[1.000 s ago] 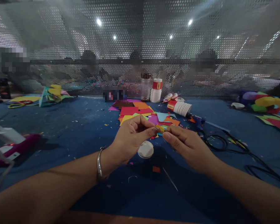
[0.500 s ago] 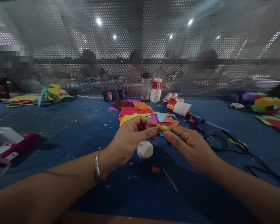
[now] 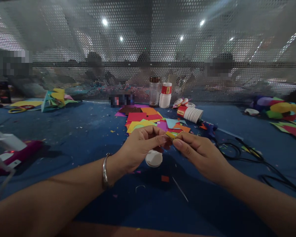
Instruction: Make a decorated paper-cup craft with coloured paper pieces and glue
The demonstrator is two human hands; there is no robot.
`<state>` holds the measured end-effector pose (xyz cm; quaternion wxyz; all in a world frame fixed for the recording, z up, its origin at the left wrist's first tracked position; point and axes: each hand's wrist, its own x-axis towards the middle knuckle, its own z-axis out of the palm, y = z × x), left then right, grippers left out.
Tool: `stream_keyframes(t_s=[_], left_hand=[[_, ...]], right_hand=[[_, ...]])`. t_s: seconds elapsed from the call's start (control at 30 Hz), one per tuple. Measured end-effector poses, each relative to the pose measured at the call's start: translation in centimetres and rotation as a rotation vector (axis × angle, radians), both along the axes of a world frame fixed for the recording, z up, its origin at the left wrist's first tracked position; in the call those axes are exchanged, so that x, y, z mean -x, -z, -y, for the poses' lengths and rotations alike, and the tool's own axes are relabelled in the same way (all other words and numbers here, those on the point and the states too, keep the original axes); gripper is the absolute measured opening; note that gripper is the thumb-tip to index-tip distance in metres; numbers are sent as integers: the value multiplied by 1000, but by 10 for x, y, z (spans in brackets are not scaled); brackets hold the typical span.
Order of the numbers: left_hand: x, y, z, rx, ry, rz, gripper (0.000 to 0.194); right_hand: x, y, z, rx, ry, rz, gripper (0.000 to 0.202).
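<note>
A small piece of yellow paper (image 3: 171, 135) is stretched between my two hands above the table. My left hand (image 3: 148, 141), with a silver bangle on its wrist, pinches one end of the paper. At the other end, my right hand (image 3: 196, 148) grips it between thumb and forefinger. Below my left hand sits a round white paper cup piece (image 3: 154, 159), its top edge partly covered by the fingers. Behind the hands lies a pile of coloured paper (image 3: 137, 117). A red paper scrap (image 3: 165, 178) and a thin white strand (image 3: 180, 189) rest closer to me.
At the back stand a glass bottle (image 3: 154, 92) and stacked paper cups (image 3: 165, 95); another stack (image 3: 190, 114) lies tipped over. A blue glue gun (image 3: 209, 128) and black cable (image 3: 227, 149) are at the right. A magenta power strip (image 3: 27, 153) is at the left.
Both hands stay nearly in place. The yellow paper has turned slightly and shows more of its face. My left hand now covers a little more of the white piece.
</note>
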<state>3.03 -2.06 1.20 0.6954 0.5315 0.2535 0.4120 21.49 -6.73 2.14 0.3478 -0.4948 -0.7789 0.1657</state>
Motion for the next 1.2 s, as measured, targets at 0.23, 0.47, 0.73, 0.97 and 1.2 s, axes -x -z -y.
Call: stream_keyframes(t_s=[0.23,0.47,0.73,0.97,1.2], left_hand=[[-1,-1,1,10,23,31,20],[0,-2,-1,14,50,35,21],[-1,-1,-1,11,61,28,22],[0,0,-1,28,23,-2,22],[1,1,-5,-41,17,-4,15]], right_hand=[[1,1,0,-37,-22,20,43],[2,-1,2,-40,-43,-14,41],[2,0,2,-59,-35,-12,41],[1,2,1,-42,-19,-23,41],[0,2,0,-35,-20,-20,41]])
